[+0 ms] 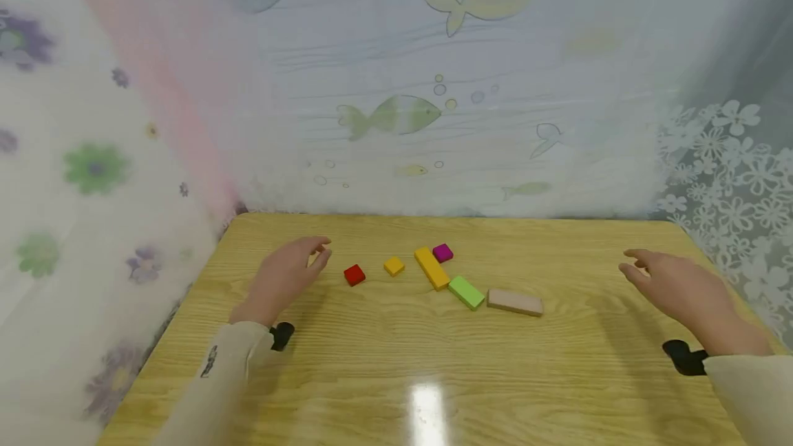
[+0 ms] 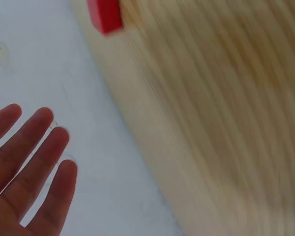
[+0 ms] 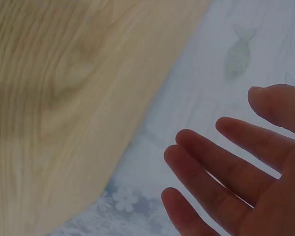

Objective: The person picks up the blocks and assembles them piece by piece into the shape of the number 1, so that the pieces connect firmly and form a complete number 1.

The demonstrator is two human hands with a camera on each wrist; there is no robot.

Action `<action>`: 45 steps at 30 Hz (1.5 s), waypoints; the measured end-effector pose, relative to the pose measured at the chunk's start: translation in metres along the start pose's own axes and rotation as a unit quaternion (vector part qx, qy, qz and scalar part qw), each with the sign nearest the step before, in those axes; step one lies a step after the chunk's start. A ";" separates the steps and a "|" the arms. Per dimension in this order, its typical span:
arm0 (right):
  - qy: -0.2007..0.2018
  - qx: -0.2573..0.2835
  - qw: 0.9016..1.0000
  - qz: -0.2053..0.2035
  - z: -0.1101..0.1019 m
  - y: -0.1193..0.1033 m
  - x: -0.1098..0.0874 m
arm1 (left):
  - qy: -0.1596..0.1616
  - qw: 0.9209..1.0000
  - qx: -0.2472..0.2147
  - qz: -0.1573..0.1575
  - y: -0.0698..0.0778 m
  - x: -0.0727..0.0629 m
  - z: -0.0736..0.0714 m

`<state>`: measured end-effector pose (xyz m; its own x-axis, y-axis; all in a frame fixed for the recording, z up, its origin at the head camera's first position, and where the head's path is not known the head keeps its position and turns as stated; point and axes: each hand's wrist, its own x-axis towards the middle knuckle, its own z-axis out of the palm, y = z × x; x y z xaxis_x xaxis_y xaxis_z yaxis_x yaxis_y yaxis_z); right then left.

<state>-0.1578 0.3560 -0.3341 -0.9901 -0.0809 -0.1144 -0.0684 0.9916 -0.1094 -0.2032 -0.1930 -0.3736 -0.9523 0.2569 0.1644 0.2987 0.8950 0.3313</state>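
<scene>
My left hand (image 1: 281,279) hovers over the table's left side, holding nothing, nearest to a red block (image 1: 354,275). In the left wrist view its fingers (image 2: 37,162) are spread and the red block's end shows at the top. Over the right side is my right hand (image 1: 688,294), also holding nothing, its fingers (image 3: 221,172) extended in the right wrist view. Between the hands lie a small orange block (image 1: 394,266), a long orange block (image 1: 431,268), a purple block (image 1: 442,252), a lime green block (image 1: 467,292) and a plain wooden block (image 1: 515,302), the last one nearest the right hand.
The wood-grain table (image 1: 384,363) ends at a curtain (image 1: 372,54) printed with fish. Flower-patterned cloth (image 1: 93,226) hangs at the left, and a white-flowered sheer (image 1: 737,177) at the right. A bright reflection lies on the table's near part.
</scene>
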 end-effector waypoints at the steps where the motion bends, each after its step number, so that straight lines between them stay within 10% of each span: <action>1: 0.002 0.012 1.000 -0.003 0.004 0.000 0.000 | 0.000 1.000 -0.012 -0.002 0.005 0.000 0.005; 13: 0.046 0.140 0.989 0.001 0.045 -0.010 0.002 | -0.019 0.992 -0.115 -0.038 0.053 0.010 0.051; 26: 0.130 0.280 0.951 0.001 0.050 -0.034 0.001 | -0.016 0.980 -0.197 -0.025 0.090 0.020 0.073; 39: 0.166 0.390 0.906 -0.012 0.082 -0.060 0.020 | -0.047 0.970 -0.234 -0.039 0.105 0.019 0.091; 45: 0.144 0.395 0.907 -0.017 0.097 -0.087 0.030 | -0.044 0.968 -0.240 -0.055 0.096 0.012 0.089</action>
<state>-0.1701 0.2571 -0.4238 -0.9877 0.0331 0.1528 -0.1029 0.5983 -0.7946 -0.1919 -0.0719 -0.4225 -0.9751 0.2195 0.0303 0.1695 0.6513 0.7397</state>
